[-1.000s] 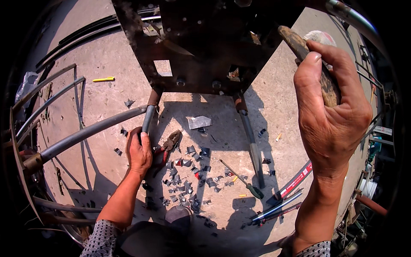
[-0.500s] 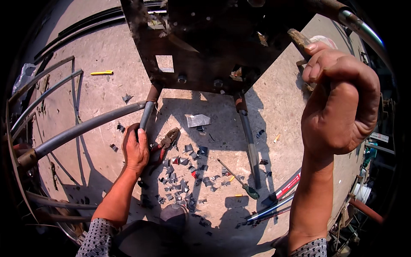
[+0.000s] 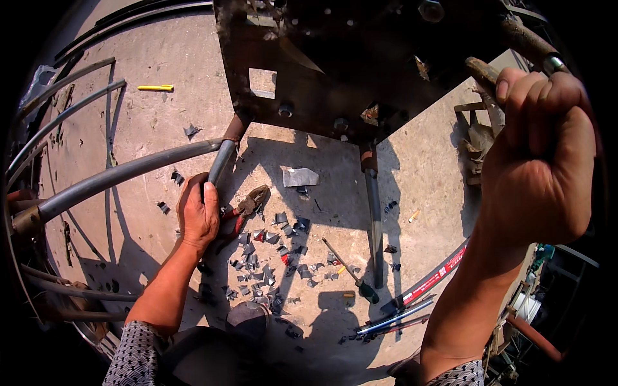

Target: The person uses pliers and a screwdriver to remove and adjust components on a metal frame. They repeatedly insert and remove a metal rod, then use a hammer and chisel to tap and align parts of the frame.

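Note:
My left hand (image 3: pixel 198 212) is wrapped round a grey metal tube (image 3: pixel 223 161), whose upper end fits into a rusty sleeve under the dark plate (image 3: pixel 309 83). At the right, my right hand (image 3: pixel 541 154) is raised and closed on a brown rod (image 3: pixel 483 74). Only the rod's blunt end shows beyond my fingers; the rest is hidden, and I cannot tell whether it is wood or rusty metal. Just behind that fist runs a rusty pipe (image 3: pixel 529 40) with a shiny section. Red-handled pliers (image 3: pixel 248 206) lie on the ground beside my left hand.
Several dark curled scraps (image 3: pixel 261 273) litter the concrete floor, with a screwdriver (image 3: pixel 354 273) nearby. A bent pipe (image 3: pixel 129 168) reaches from the sleeve to the left. A second tube leg (image 3: pixel 374 225) slants down from the plate. A yellow pen (image 3: pixel 156 88) lies far left.
My right hand has moved to the right with the brown rod, close to the rusty pipe. My left hand keeps its hold on the tube. The whole view has shifted slightly.

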Motion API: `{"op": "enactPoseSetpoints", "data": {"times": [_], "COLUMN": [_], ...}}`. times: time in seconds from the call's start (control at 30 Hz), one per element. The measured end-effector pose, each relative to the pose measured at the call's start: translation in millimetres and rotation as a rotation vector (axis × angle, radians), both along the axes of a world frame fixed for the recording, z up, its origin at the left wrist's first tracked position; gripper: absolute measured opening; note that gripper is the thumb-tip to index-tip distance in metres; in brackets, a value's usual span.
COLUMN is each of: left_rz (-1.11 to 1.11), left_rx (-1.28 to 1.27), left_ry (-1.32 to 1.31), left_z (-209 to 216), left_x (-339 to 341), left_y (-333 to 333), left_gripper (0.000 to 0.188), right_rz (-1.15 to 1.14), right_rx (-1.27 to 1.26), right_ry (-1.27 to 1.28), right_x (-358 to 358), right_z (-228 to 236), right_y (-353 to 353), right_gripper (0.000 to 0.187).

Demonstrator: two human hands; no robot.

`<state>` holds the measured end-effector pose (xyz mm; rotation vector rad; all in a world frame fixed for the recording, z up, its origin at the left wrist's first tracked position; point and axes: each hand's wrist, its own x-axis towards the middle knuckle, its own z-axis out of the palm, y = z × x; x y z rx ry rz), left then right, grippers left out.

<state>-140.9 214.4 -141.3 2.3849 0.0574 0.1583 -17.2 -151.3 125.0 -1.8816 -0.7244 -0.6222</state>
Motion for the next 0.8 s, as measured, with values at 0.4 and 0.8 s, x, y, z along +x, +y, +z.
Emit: {"op": "enactPoseSetpoints", "data": {"times": [0.4,0.8], "left_rz": [0.018,0.015], "left_rx": [-0.047,-0.034], "left_ry": [0.021,0.027], "left_z": [2,1], "left_x": [1,-1], "left_y": [-2,-1], "left_gripper": [0.029,0.031], "right_rz": [-0.004,0.093], "right_rx": [0.022,-0.030], "right_ry": [-0.108,0.068], "right_x": [-20,-12], "right_z": [-19,8], "right_y": [5,-10], "right_gripper": [0.025,0.024]}}
